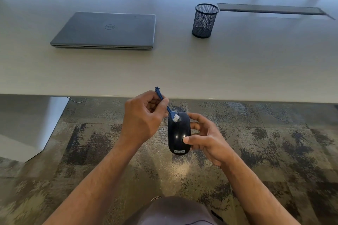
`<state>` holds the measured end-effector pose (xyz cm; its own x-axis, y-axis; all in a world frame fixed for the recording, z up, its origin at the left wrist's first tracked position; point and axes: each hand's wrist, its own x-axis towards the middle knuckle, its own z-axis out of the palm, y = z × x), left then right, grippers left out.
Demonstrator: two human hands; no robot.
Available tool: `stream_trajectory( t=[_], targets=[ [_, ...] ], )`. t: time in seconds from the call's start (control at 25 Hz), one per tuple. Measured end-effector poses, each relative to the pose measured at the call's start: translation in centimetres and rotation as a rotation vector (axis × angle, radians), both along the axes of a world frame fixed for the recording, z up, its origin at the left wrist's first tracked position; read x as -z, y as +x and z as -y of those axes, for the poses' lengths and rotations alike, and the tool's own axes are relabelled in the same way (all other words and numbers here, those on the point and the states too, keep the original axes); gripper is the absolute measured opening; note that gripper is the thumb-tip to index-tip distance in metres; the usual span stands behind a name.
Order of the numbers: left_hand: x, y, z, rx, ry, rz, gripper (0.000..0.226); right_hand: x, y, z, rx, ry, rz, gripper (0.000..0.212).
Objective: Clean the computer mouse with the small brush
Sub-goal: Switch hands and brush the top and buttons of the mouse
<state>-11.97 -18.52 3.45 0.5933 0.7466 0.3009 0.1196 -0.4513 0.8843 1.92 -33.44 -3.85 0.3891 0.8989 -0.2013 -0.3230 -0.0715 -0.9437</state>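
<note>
Brushing is underway: left hand point(142, 117) is pinching the small brush point(169, 110), bristles touching the computer mouse point(178, 133) gripped by right hand point(206, 138) below the table point(164, 71) edge; next, likely sweeping along the mouse's seam.

Pale table point(182, 64): closed grey laptop point(106, 30) lying flat at left, black mesh pen cup point(204, 20) upright at right, well apart.
</note>
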Motion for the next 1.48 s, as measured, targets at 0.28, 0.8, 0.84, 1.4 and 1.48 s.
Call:
stream_trajectory(
  t=[0.28, 0.8, 0.84, 1.4, 1.48],
  targets=[
    [-0.6, -0.2, -0.3, -0.018, -0.043, 0.039, 0.018, -0.3, -0.2, -0.2, -0.01, 0.03, -0.055, 0.069],
    [-0.1, -0.4, -0.1, 0.063, -0.07, 0.046, 0.011, -0.4, 0.1, -0.1, 0.005, 0.008, -0.048, 0.07],
    [-0.3, -0.2, -0.2, 0.045, -0.072, 0.067, 0.01, -0.5, 0.1, -0.2, 0.003, 0.013, -0.053, 0.07],
    [0.2, 0.1, -1.2, -0.012, -0.053, 0.059, 0.017, -0.2, 0.3, -0.4, 0.009, -0.018, -0.026, 0.07],
    [0.1, 0.6, -0.8, 0.014, -0.078, 0.08, 0.015, -0.2, 0.1, -0.7, 0.0, -0.03, -0.018, 0.072]
  ],
)
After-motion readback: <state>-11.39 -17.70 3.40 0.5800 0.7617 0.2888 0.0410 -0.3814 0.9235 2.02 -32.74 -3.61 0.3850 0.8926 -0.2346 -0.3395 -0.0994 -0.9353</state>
